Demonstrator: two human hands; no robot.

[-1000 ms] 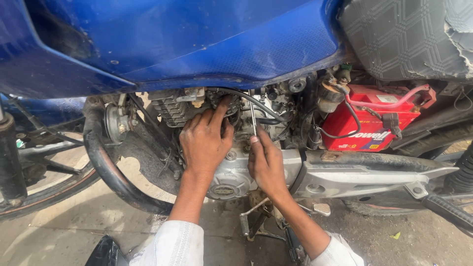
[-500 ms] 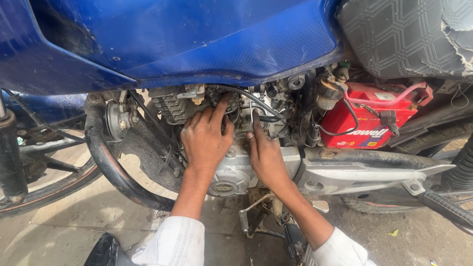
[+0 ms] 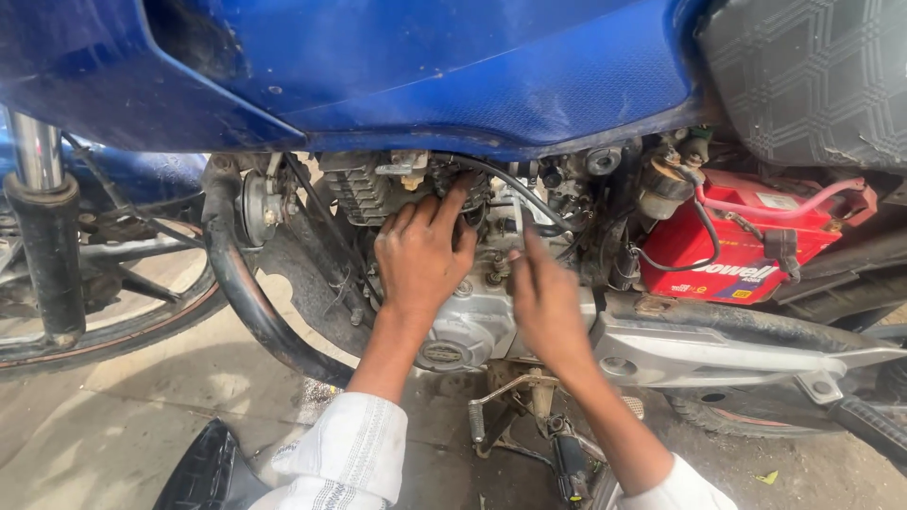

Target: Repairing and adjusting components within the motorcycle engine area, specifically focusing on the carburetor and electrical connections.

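Compared with a second ago, the right hand (image 3: pixel 546 300) sits higher, its fingers extended toward the cables at the engine (image 3: pixel 472 312) top; what it pinches, if anything, cannot be told. The left hand (image 3: pixel 423 253) remains at 10 o'clock from it, fingers curled against the cylinder fins, reaching under the blue tank (image 3: pixel 425 66). A red battery (image 3: pixel 737 246) sits at 3 o'clock. The work is outdoors, on dusty concrete ground (image 3: pixel 123 416), with a wheel (image 3: pixel 85 312) at 9 o'clock.

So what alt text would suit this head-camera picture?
Two bare hands, left hand and right hand, reach into a motorcycle engine beneath a blue fuel tank. A red battery sits to the right.
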